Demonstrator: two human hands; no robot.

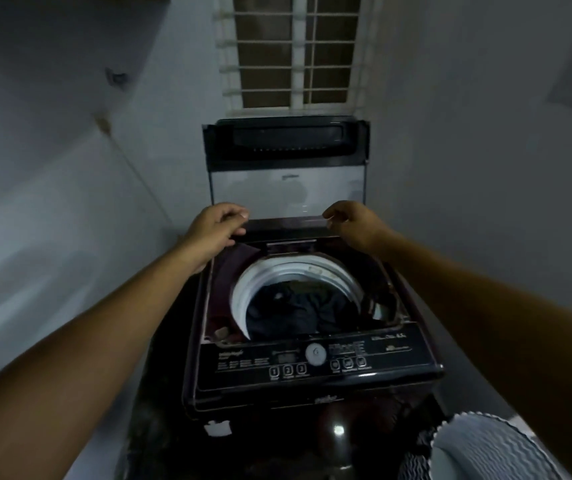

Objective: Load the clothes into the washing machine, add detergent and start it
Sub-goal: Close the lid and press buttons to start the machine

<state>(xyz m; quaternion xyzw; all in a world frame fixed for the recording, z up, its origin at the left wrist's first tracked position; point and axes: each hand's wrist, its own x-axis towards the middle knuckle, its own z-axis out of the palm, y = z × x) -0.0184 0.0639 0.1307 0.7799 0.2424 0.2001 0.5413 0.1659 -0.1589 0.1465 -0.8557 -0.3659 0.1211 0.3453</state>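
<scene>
Item: top-loading washing machine [312, 379], dark maroon-black casing, standing at the centre of the scene between grey walls.

Lid [288, 188]: clear panel in a dark frame, raised upright at the far side of the machine, with its dark moulded handle bar at the top. A narrow strip runs along its lower edge, just above the tub opening.

Drum [243, 289]: round, with a white plastic rim and a metal inner wall, open to view.

Clothes [295, 311]: dark, crumpled fabric lying inside the drum, low in the tub. A maroon piece lies over the far left corner of the tub surround.

Control panel [250, 363]: black, along the near edge of the machine top. It has white lettering too blurred to read, a round silver dial [315, 354] at its centre, and rows of small buttons to either side.

Left hand [217, 228]: arm bare and stretched forward. The fingers are curled, with the thumb above and the fingertips below, pinching the left end of the lid's lower strip.

Right hand [354, 223]: arm bare and stretched forward. The fingers are curled and close together, with the tips pinching the right end of the same strip.

Window [291, 50]: white frame and white grille bars, set in the far wall above the lid.

Basket [492, 452]: pale, ribbed and round-edged, at the near right corner, just beside the machine's front.

Sticker [218, 427]: small and white, on the machine's front face, near left.
</scene>
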